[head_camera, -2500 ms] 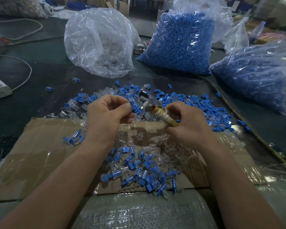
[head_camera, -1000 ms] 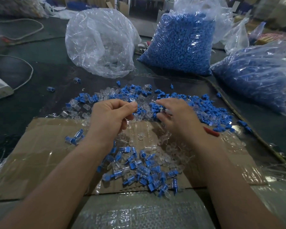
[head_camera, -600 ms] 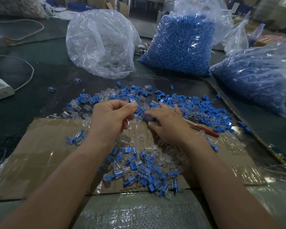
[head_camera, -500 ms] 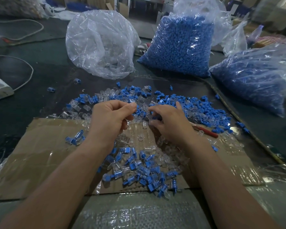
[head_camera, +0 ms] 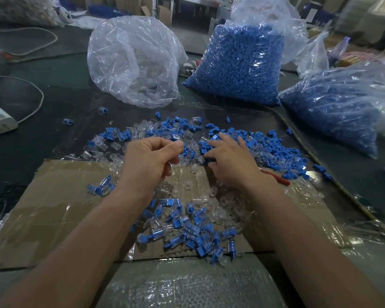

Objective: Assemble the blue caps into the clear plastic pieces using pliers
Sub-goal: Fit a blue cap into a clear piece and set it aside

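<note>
Blue plastic caps (head_camera: pixel 273 150) lie in a loose spread across the far edge of a flattened brown cardboard sheet (head_camera: pixel 60 210) and the dark bench (head_camera: pixel 42 141), mixed with small clear plastic pieces (head_camera: pixel 100 147). A heap of already capped pieces (head_camera: pixel 187 227) sits nearer the person, between the forearms. Moments ago the right hand (head_camera: pixel 229 163) gripped the red-handled pliers (head_camera: pixel 281 179). Now the tool lies on the cardboard just right of that wrist, only a length of its red handle showing. Freed, the right hand has reached forward into the mixed spread, fingers apart and fairly straight, tips resting among the caps, not visibly closed on any one of them. The left hand (head_camera: pixel 149 161) has kept its place, raised just above the spread with fingers curled and thumb laid along the forefinger. Whether it pinches a clear piece there cannot be told, since the fingers hide whatever is inside. Putting the pliers down probably means one press is over and the next cap is being picked, so the tool will have to be taken up again before the next joint can be squeezed. Behind stand a crumpled clear plastic bag (head_camera: pixel 131 61) and two bags of blue caps (head_camera: pixel 240 65).
</note>
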